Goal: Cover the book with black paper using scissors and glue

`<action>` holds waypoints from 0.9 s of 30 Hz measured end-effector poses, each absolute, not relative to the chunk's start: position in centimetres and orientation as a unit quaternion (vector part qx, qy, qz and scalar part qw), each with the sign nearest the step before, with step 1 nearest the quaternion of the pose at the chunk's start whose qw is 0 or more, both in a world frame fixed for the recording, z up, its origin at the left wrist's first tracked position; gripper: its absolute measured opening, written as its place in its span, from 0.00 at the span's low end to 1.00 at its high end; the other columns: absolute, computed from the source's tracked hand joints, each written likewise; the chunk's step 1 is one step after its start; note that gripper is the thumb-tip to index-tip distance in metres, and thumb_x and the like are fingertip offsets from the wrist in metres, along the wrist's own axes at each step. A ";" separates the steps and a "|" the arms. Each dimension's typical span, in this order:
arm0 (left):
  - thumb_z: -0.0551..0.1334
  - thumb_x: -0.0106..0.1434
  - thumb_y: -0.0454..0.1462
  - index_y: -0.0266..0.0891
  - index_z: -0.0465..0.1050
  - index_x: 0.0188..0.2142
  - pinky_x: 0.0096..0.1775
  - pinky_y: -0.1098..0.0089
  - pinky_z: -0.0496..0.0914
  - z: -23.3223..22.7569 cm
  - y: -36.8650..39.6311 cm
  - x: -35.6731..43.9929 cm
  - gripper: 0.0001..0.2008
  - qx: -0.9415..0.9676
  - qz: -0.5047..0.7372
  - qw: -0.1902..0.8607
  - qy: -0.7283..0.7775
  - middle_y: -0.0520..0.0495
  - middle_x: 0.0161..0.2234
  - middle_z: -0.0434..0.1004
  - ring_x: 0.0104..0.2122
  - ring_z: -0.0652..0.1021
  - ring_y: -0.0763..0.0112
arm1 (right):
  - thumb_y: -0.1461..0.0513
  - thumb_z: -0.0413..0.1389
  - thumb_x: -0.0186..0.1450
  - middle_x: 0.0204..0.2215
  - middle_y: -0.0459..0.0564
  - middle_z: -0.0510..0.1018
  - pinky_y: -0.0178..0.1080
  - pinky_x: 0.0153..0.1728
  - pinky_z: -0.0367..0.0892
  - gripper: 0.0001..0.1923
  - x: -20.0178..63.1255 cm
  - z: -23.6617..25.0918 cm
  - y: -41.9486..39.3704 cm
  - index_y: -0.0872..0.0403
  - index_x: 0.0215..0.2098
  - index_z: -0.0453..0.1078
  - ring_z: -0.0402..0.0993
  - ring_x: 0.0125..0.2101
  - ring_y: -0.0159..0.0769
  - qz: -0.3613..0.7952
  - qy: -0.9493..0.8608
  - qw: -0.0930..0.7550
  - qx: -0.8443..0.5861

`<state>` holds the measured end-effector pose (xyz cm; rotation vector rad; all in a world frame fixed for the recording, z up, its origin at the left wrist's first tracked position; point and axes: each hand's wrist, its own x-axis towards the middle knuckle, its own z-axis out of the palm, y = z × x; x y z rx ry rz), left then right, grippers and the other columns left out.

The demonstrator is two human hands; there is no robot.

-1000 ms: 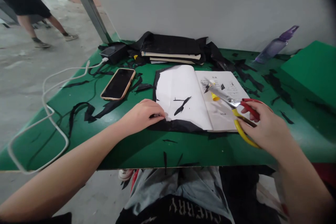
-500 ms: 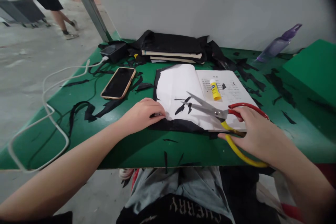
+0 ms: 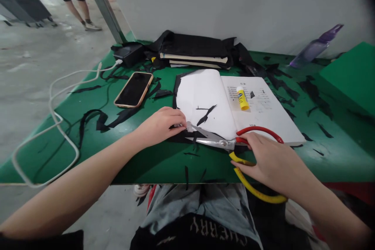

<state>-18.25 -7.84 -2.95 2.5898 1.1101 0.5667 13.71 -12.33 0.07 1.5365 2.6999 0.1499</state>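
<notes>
The green table (image 3: 88,133) carries an open book (image 3: 234,101), its cover wrapped in black paper (image 3: 187,137) that sticks out under the near left corner. The step in hand seems to be trimming this black edge. The left hand (image 3: 159,125) presses flat, fingers closed, on that corner just left of the blade tips. The right hand (image 3: 269,162) grasps the scissors (image 3: 216,141) by the red and yellow handles; the blades are a little apart at the paper edge. The next move probably needs a steady closing of the blades along the edge, away from the left fingers. A phone (image 3: 134,90) lies far left of the grip. On the glue stick (image 3: 242,99) the label is too small to read; the printed page also. On the shirt below, upside-down letters read about "CHERRY".
</notes>
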 end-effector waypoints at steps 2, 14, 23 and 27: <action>0.58 0.66 0.36 0.41 0.73 0.36 0.49 0.66 0.63 -2.9 -7.8 -18.2 0.06 0.893 0.195 0.136 0.383 0.51 0.40 0.76 0.42 0.75 0.70 | 0.45 0.55 0.58 0.32 0.51 0.76 0.36 0.20 0.57 0.25 13.3 -0.1 -12.5 0.55 0.42 0.63 0.73 0.28 0.40 0.082 0.868 0.012 0.489; 0.57 0.66 0.36 0.40 0.73 0.36 0.48 0.65 0.64 -3.2 -7.8 -18.1 0.06 0.892 0.198 0.130 0.385 0.49 0.42 0.75 0.42 0.75 0.69 | 0.46 0.53 0.61 0.29 0.52 0.75 0.34 0.20 0.57 0.25 10.8 -0.9 -14.8 0.60 0.43 0.65 0.71 0.24 0.35 0.099 0.874 -0.004 0.476; 0.57 0.66 0.35 0.40 0.74 0.35 0.49 0.63 0.63 -3.1 -7.8 -18.2 0.06 0.892 0.198 0.127 0.385 0.48 0.42 0.75 0.43 0.75 0.69 | 0.47 0.54 0.62 0.21 0.46 0.68 0.34 0.17 0.54 0.24 9.5 0.2 -14.6 0.61 0.39 0.66 0.67 0.18 0.33 0.134 0.877 0.047 0.458; 0.57 0.66 0.35 0.40 0.73 0.35 0.50 0.64 0.63 -3.1 -7.8 -18.2 0.06 0.893 0.195 0.124 0.387 0.49 0.42 0.75 0.43 0.75 0.69 | 0.46 0.53 0.62 0.20 0.46 0.67 0.34 0.16 0.49 0.24 9.6 0.1 -14.6 0.61 0.38 0.66 0.66 0.16 0.33 0.164 0.880 0.044 0.444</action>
